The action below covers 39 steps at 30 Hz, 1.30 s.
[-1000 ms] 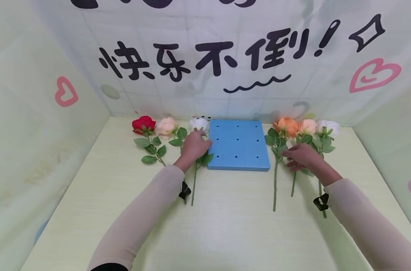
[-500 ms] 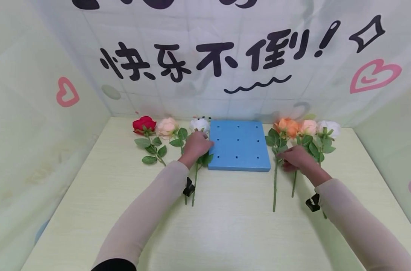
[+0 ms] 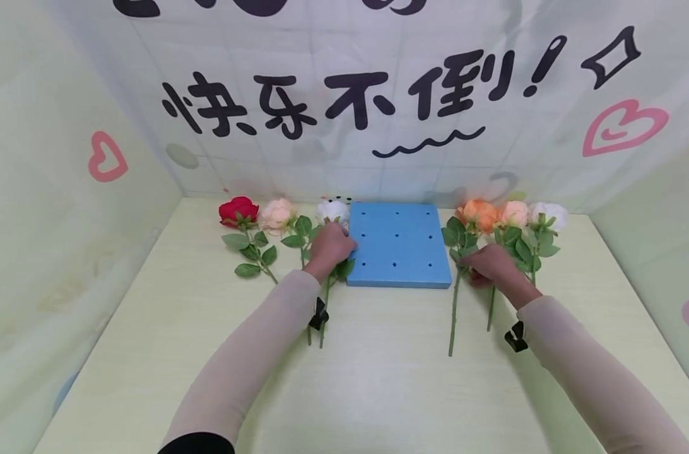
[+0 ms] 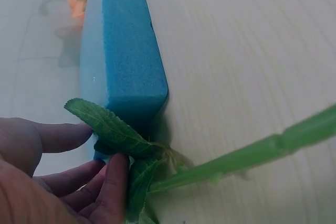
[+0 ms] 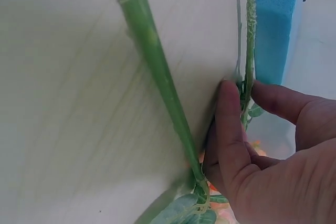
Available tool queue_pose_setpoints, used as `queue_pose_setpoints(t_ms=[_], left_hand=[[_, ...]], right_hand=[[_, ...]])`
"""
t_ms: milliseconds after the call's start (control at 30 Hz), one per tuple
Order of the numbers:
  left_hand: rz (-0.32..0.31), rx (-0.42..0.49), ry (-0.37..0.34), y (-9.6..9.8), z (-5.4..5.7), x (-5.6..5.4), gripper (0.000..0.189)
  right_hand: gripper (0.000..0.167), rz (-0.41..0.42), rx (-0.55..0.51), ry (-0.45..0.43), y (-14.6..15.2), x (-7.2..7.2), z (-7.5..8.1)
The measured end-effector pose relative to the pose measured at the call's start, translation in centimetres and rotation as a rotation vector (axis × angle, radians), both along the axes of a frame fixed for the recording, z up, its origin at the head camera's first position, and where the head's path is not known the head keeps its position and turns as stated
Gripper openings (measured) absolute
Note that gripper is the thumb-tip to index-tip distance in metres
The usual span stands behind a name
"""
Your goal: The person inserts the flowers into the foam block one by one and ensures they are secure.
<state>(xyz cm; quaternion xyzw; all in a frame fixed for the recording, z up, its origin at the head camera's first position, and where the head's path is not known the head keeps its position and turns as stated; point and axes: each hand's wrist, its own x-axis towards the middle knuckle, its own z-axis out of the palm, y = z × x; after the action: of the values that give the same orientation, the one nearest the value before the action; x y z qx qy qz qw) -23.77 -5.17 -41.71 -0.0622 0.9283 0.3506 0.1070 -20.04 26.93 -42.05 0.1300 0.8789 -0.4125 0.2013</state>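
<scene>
My left hand [image 3: 330, 247] lies over the upper stem of a white rose [image 3: 332, 211], against the left edge of a blue board with holes [image 3: 397, 244]. In the left wrist view its fingers [image 4: 111, 190] are fairly straight and touch a leaf [image 4: 107, 124] beside the board's corner, with the thumb apart from them. My right hand [image 3: 492, 261] pinches the stem of an orange rose [image 3: 479, 215] between thumb and forefinger. The right wrist view shows that stem [image 5: 249, 30] between the fingertips, with another green stem [image 5: 155, 56] passing left of the hand.
Left of the left hand lie a red rose [image 3: 239, 212] and a pink rose [image 3: 277, 215]. On the right, a peach rose [image 3: 513, 214] and another white rose [image 3: 549, 216] lie beside the orange one. A printed backdrop [image 3: 299, 167] stands behind the pale table [image 3: 390, 378].
My right hand has moved left onto the orange rose's stem and closed its fingertips on it. The stem's lower end has swung slightly left. The left hand has hardly moved.
</scene>
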Motion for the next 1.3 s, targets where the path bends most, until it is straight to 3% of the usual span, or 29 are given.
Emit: queue_pose_setpoints(t_ms=[333, 667, 967, 1133, 1300], left_hand=[[0.029, 0.029, -0.019, -0.2, -0.1, -0.1, 0.047], [0.043, 0.052, -0.044, -0.2, 0.0, 0.2, 0.045], [0.122, 0.104, -0.162, 0.2, 0.0, -0.6, 0.045], [0.124, 0.087, -0.187, 0.5, 0.3, -0.8, 0.044], [0.132, 0.08, -0.187, 0.6, 0.3, -0.8, 0.045]], right_hand=[[0.02, 0.008, 0.071, 0.036, -0.5, -0.4, 0.1], [0.02, -0.065, -0.121, 0.002, -0.5, 0.1, 0.8], [0.026, -0.091, -0.269, 0.044, -0.1, 0.4, 2.3], [0.031, -0.105, -0.311, 0.077, 0.1, 0.4, 3.2], [0.016, -0.101, -0.349, 0.119, 0.2, 0.0, 4.3]])
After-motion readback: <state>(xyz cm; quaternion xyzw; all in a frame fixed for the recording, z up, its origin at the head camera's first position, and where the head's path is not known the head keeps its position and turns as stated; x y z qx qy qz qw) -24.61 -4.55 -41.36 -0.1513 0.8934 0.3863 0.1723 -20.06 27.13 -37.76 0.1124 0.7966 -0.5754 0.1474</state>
